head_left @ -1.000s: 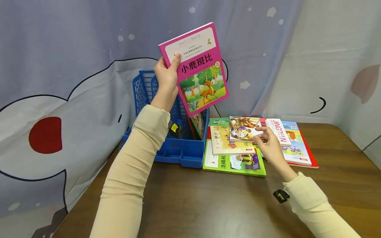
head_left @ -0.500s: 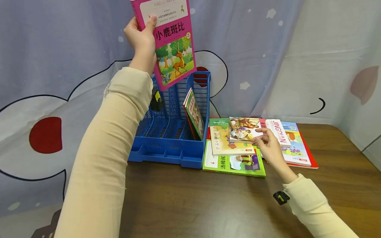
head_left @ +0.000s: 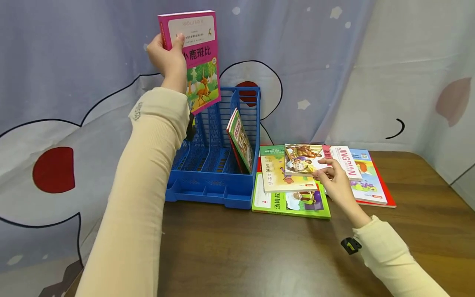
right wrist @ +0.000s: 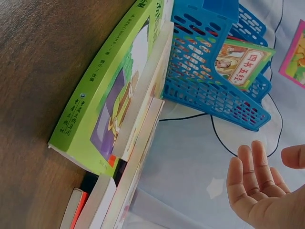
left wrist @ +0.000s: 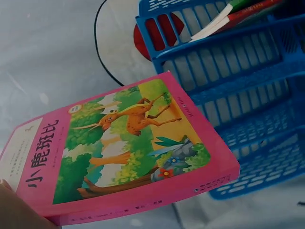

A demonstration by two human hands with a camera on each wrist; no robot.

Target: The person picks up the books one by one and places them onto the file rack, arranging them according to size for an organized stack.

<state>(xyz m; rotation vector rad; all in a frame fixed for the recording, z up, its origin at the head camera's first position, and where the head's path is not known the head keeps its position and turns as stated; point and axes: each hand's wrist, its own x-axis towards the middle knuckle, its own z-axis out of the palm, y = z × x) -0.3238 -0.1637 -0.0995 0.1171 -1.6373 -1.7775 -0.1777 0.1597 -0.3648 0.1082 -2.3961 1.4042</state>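
Observation:
My left hand [head_left: 170, 62] holds a pink paperback book [head_left: 203, 68] up by its left edge, thumb across the cover. A deer scene decorates the pink book [left wrist: 128, 133], seen close in the left wrist view. It hangs above and in front of the left part of a blue book rack [head_left: 213, 186], apart from it. Over a pile of books, my right hand [head_left: 335, 181] hovers with loosely bent fingers. In the right wrist view nothing lies between the fingers of my right hand [right wrist: 259, 195]. Nearest beneath it is a white-and-red book [head_left: 304, 159].
Thin books [head_left: 241, 142] lean in the rack's rightmost slot. A green book [head_left: 304, 204], a yellow one [head_left: 272, 175], a white one [head_left: 345, 163] and a blue one [head_left: 371, 185] overlap on the wooden table [head_left: 252, 251]. A patterned curtain [head_left: 304, 62] hangs behind.
My left hand has carried the pink book leftward and up from the rack's right side, then slightly down, turning it more upright. The right hand has stayed over the pile.

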